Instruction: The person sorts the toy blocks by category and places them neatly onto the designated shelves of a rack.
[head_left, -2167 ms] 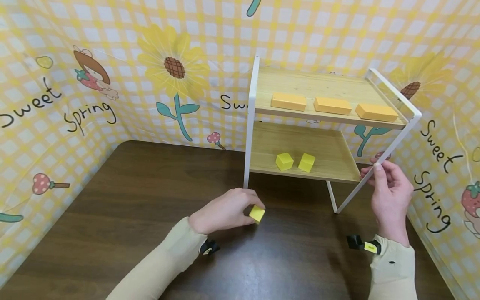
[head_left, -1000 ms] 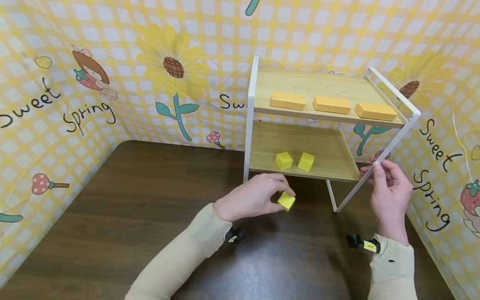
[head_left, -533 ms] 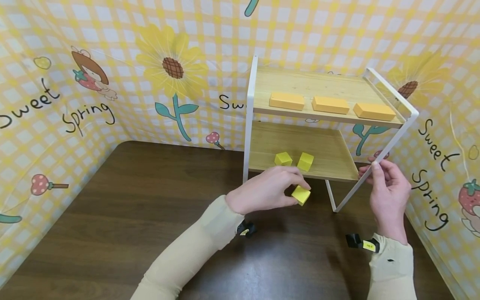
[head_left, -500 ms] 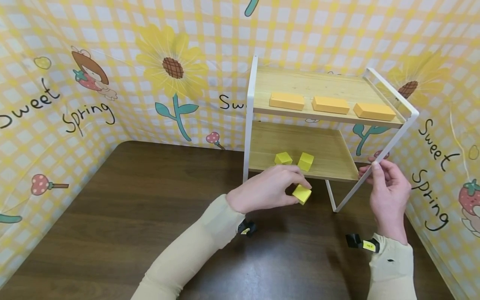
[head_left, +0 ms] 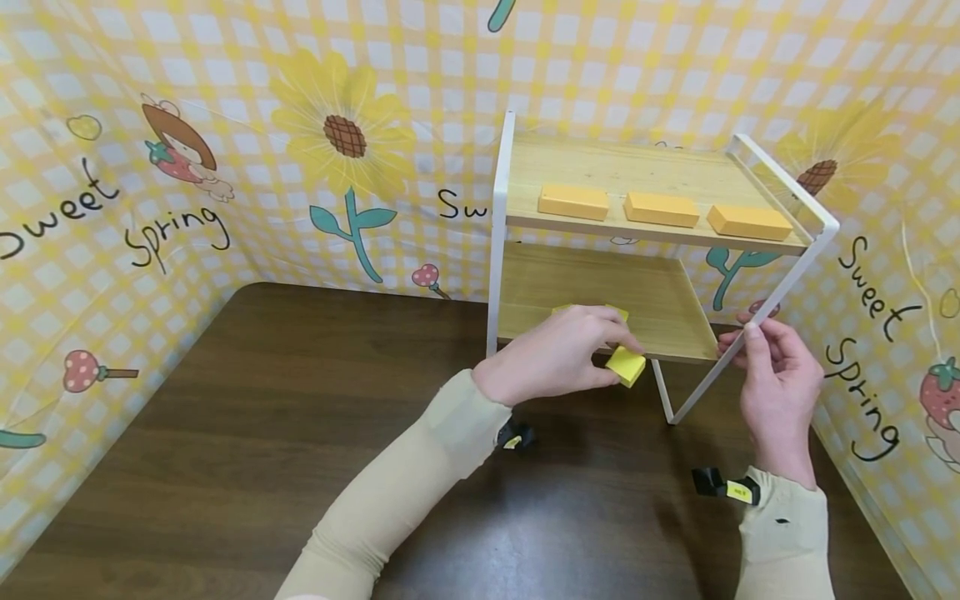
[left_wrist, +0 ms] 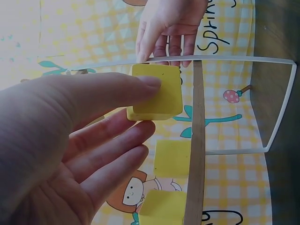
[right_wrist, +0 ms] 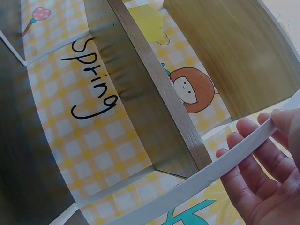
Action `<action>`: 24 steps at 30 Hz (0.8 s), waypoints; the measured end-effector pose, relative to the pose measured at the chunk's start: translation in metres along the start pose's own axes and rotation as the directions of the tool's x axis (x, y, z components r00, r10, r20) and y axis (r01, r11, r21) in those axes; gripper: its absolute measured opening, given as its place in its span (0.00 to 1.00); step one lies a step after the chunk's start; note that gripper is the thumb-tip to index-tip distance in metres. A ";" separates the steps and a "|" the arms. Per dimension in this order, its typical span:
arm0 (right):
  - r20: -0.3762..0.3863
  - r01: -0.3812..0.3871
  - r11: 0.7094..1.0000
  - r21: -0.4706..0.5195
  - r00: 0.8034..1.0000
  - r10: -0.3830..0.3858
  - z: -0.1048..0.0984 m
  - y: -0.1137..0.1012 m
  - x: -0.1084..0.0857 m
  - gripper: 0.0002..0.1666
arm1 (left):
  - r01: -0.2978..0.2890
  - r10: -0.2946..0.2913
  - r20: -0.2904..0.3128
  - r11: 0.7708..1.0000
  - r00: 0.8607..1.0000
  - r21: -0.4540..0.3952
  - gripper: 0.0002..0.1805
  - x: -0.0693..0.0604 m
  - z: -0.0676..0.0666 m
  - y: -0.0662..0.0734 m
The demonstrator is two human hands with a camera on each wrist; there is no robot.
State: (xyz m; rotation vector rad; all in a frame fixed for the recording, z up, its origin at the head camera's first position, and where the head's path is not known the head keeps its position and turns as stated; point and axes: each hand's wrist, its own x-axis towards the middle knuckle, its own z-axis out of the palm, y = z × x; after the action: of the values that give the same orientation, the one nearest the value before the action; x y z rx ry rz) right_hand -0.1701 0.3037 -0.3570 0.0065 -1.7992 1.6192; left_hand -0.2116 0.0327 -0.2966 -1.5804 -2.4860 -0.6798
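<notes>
My left hand pinches a yellow cube between thumb and fingers, just in front of the lower shelf's front edge. In the left wrist view the thumb presses on one face of that cube. Two more yellow cubes, a nearer one and another, sit on the lower shelf; the head view has them mostly hidden behind my left hand. My right hand holds the white right-hand post of the two-tier rack, thumb in front and fingers behind.
Along the front of the upper shelf lie three orange blocks, left, middle and right. The rack stands on a dark wooden table. Yellow checked cloth encloses the back and sides.
My left hand has carried the yellow cube to the right and up toward the lower shelf, now covering most of the two cubes there. My right hand stays on the post.
</notes>
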 end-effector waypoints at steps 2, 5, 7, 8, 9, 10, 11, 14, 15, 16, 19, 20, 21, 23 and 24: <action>-0.001 -0.005 1.000 0.001 1.000 0.005 0.000 0.000 0.000 0.15 | 0.007 -0.007 0.002 1.000 1.000 -0.007 0.18 0.002 0.000 0.001; -0.002 -0.008 1.000 -0.003 1.000 0.008 0.000 0.000 0.000 0.16 | 0.021 -0.021 0.000 0.999 1.000 -0.031 0.18 0.006 0.000 0.001; -0.004 -0.003 1.000 -0.017 1.000 0.003 0.001 -0.001 -0.001 0.16 | 0.035 -0.035 0.000 0.999 0.999 -0.041 0.18 0.010 0.001 0.001; -0.005 -0.004 1.000 -0.022 1.000 0.003 0.001 -0.001 -0.001 0.16 | 0.042 -0.042 0.000 0.998 0.999 -0.043 0.18 0.012 0.001 0.001; -0.006 -0.003 1.000 -0.028 1.000 0.003 0.000 -0.001 -0.001 0.16 | 0.048 -0.048 0.000 0.998 0.999 -0.043 0.18 0.014 0.001 0.000; -0.007 -0.004 0.999 -0.035 1.000 0.004 0.000 -0.001 -0.001 0.17 | 0.051 -0.051 -0.002 0.998 0.999 -0.045 0.18 0.016 0.001 0.000; -0.007 -0.005 0.999 -0.045 1.000 0.004 0.000 -0.002 -0.001 0.17 | 0.055 -0.055 -0.003 0.997 0.998 -0.046 0.18 0.018 0.001 -0.001; -0.010 -0.008 0.998 -0.058 1.000 0.007 0.000 -0.002 -0.001 0.18 | 0.057 -0.057 -0.007 0.997 0.998 -0.052 0.18 0.026 0.001 -0.002; -0.010 -0.007 0.998 -0.058 1.000 0.007 0.000 -0.002 -0.002 0.18 | 0.055 -0.056 -0.009 0.997 0.998 -0.054 0.18 0.029 0.001 -0.002; -0.008 -0.005 0.999 -0.054 1.000 0.005 0.000 -0.001 -0.002 0.17 | 0.054 -0.055 -0.010 0.997 0.998 -0.056 0.18 0.032 0.001 -0.002; -0.005 0.001 0.999 -0.034 1.000 -0.001 0.000 -0.001 -0.001 0.16 | 0.054 -0.054 -0.007 0.997 0.999 -0.058 0.18 0.041 0.000 -0.001; -0.004 0.000 1.000 -0.030 1.000 0.000 0.000 -0.001 -0.001 0.16 | 0.055 -0.055 -0.002 0.997 0.998 -0.055 0.18 0.044 -0.001 -0.001; -0.003 0.000 0.999 -0.032 1.000 0.000 0.000 -0.001 -0.001 0.16 | 0.057 -0.057 0.002 0.997 0.998 -0.055 0.19 0.047 -0.001 -0.001; -0.005 -0.002 0.999 -0.043 1.000 0.002 0.000 -0.001 -0.001 0.16 | 0.065 -0.064 0.013 0.996 0.998 -0.057 0.19 0.053 -0.002 -0.001; -0.006 -0.004 0.999 -0.044 1.000 0.004 0.000 0.000 -0.001 0.15 | 0.070 -0.069 0.021 0.996 0.997 -0.059 0.19 0.057 -0.002 -0.001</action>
State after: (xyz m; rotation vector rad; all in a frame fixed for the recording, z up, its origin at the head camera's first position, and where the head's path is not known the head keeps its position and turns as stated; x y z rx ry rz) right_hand -0.1692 0.3032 -0.3571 -0.0223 -1.8315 1.5801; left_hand -0.2380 0.0786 -0.2760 -1.5326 -2.5682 -0.7586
